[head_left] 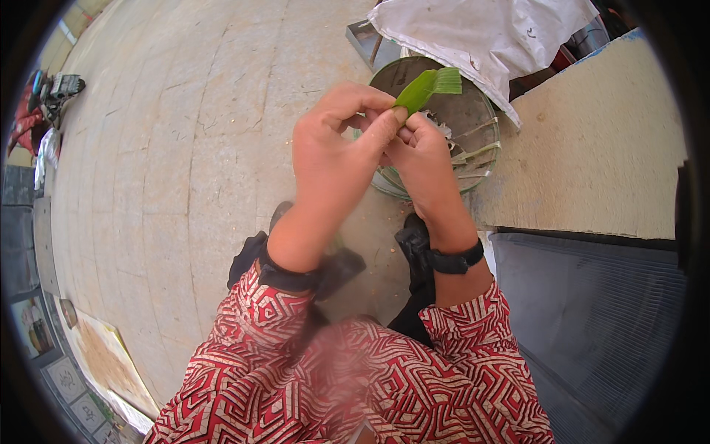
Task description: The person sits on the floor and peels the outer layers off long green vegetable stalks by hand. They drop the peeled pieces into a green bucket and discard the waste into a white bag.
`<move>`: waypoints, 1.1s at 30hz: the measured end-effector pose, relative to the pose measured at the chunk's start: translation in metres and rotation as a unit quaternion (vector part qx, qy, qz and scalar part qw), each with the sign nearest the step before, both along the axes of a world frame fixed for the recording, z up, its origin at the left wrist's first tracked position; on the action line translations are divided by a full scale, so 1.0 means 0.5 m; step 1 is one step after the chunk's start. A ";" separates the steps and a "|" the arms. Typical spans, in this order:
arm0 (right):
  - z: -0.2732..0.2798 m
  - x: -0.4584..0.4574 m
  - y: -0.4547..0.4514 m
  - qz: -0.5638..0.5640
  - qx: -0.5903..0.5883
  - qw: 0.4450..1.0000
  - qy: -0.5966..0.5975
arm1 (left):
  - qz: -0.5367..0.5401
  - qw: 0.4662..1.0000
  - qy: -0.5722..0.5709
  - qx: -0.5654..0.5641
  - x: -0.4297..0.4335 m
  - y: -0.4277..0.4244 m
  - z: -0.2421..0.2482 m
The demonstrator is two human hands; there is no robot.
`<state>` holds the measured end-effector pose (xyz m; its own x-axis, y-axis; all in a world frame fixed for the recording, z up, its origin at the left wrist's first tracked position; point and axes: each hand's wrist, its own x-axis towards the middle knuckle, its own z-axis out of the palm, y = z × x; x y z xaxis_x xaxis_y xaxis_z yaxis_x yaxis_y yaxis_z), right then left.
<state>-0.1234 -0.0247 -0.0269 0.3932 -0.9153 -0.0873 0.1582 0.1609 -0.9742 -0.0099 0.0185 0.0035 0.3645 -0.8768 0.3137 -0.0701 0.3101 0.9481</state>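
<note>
A piece of green leaf (421,91) with fine lengthwise ribs is pinched between both hands. My left hand (344,130) grips its lower end with thumb and forefinger. Right beside it, my right hand (424,141) has its fingers closed at the same end, partly hidden behind the left thumb. The leaf's free end bends over to the right, cut off straight. Beyond and below the hands stands a round bin (488,102) with a green rim. Dry stalks (477,152) and pale scraps lie in it, and the hands cover its left part.
A white woven sheet (477,33) drapes down at the bin's far side. On the right are a pale ledge (588,139) and a dark ribbed panel (599,299). Concrete floor (166,139) extends left, with a vehicle (61,91) at the far left edge. My shoes flank the floor below.
</note>
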 end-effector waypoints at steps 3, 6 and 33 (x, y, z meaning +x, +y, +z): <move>-0.011 0.005 0.000 0.017 -0.022 0.999 0.041 | 0.005 1.000 0.026 -0.010 0.002 0.002 0.008; -0.024 0.000 -0.002 0.037 -0.045 0.991 0.122 | 0.017 0.995 0.092 -0.022 0.009 0.004 0.017; -0.043 -0.068 -0.033 -0.014 -0.126 0.943 0.309 | 0.079 0.934 0.303 -0.175 0.099 0.003 0.021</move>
